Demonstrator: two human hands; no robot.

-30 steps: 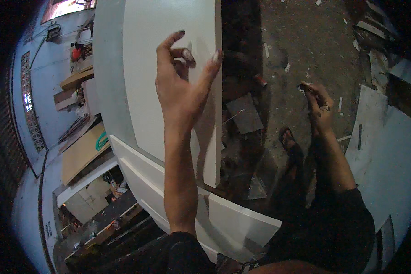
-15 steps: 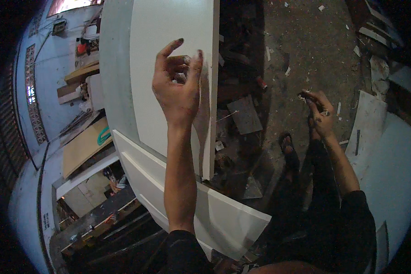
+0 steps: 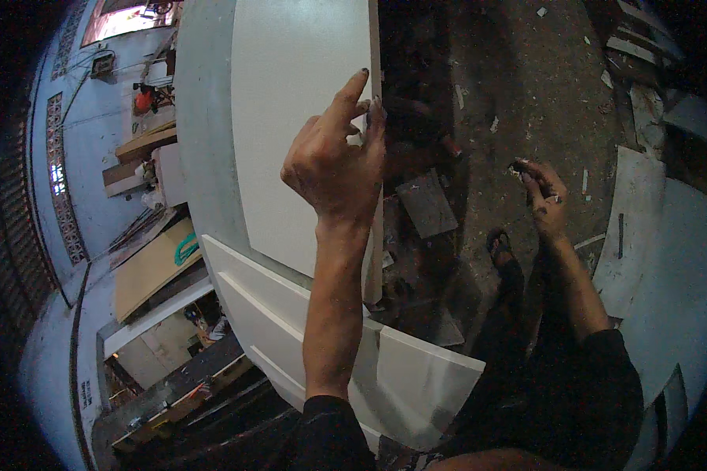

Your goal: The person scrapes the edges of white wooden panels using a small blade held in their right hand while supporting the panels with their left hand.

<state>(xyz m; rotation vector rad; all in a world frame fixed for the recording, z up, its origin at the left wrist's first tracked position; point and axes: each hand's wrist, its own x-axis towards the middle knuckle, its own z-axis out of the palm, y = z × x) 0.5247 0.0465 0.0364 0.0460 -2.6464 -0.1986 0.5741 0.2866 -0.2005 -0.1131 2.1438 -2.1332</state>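
A long white panel (image 3: pixel 302 94) lies along the grey board under it, its edge running away from me. Over that edge is my left hand (image 3: pixel 334 161), index finger stretched forward, thumb apart from it and the other fingers bent. Nothing held shows in it, and its fingertips look darkened. Whether the thumb touches the edge I cannot tell. Out to the right, above the floor, my right hand (image 3: pixel 547 195) is closed in a pinch. Something small, dark and whitish shows at its fingertips, too small to name. Smudges mark its fingers.
White panels with raised strips (image 3: pixel 424 377) stand across the near end. Debris and a grey flat piece (image 3: pixel 426 204) lie below the edge. Scraps dot the floor (image 3: pixel 518 86); pale boards (image 3: pixel 628 235) lie at right. At left are a tan board (image 3: pixel 153 271) and a green hose (image 3: pixel 186 250).
My left hand has moved right and turned over the panel's edge, its index finger now stretched forward. My right hand stays pinched, slightly shifted. The whole view has shifted a little.
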